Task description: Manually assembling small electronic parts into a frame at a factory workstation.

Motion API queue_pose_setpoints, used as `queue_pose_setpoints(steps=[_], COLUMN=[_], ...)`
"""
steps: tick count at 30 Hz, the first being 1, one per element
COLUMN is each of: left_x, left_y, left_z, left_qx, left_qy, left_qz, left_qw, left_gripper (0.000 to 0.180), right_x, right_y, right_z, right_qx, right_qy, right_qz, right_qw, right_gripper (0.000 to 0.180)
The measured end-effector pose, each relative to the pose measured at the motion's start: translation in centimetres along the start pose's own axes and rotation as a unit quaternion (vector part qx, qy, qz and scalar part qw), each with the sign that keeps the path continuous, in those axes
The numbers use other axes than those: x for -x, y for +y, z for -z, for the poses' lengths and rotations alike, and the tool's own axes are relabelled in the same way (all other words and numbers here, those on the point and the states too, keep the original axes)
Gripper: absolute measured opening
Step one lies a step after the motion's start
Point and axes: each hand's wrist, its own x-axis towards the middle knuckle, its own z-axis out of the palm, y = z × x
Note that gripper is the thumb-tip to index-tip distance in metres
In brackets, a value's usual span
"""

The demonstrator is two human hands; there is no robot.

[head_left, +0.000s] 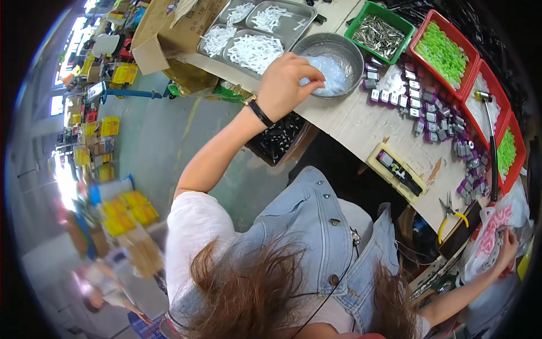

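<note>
My left hand point(291, 82) hovers over the near left rim of a round grey metal bowl point(354, 48), thumb and fingertips pinched together. Whatever they hold, if anything, is too small to make out. Inside the bowl lies a pale bluish-white, glossy mass point(328, 73). Far to the right, my right hand point(506, 251) is at a white plastic bag point(480, 248) with pink print, its fingers curled and partly hidden by the bag. A cream fixture point(379, 165) on the table edge holds a black part with a purple-and-silver piece.
A metal tray point(282, 31) holds white plastic pieces. Green point(367, 11) and red bins point(415, 51) carry metal pins and lime-green parts. Several purple-and-silver pieces point(432, 118) cover the tabletop. Yellow-handled pliers point(453, 214) and a black-handled hammer point(493, 152) lie at right.
</note>
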Motion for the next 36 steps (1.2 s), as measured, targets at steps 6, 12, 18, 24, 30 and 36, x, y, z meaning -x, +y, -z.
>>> queue_pose_setpoints(steps=[6,12,18,24,30,36], left_x=[-0.3,-0.2,2.8,4.3,4.5,4.2], left_y=[0.0,2.7,6.6,6.8,6.6,6.9], left_z=[-1.8,1.4,1.3,0.5,0.3,0.7], left_qx=[0.029,0.256,0.486,0.521,0.529,0.512], left_qy=[-0.021,-0.003,0.024,0.073,0.044,-0.015], left_qz=[-0.004,0.159,0.224,0.214,0.21,0.199], left_qw=[0.999,0.954,0.845,0.823,0.821,0.836], left_gripper=[0.012,0.014,0.011,0.011,0.011,0.014], right_x=[8.7,19.4,23.3,23.6,24.0,23.7], right_y=[-6.5,-31.8,-46.7,-48.8,-49.1,-48.5], right_z=[0.8,-12.3,-20.3,-19.8,-19.4,-19.1], right_qx=[-0.39,-0.644,-0.506,-0.344,-0.291,-0.259], right_qy=[0.171,-0.087,-0.289,-0.212,-0.16,-0.064], right_qz=[0.057,0.02,0.115,0.258,0.325,0.442], right_qw=[0.903,0.76,0.805,0.877,0.886,0.857], right_gripper=[0.039,0.027,0.014,0.011,0.011,0.019])
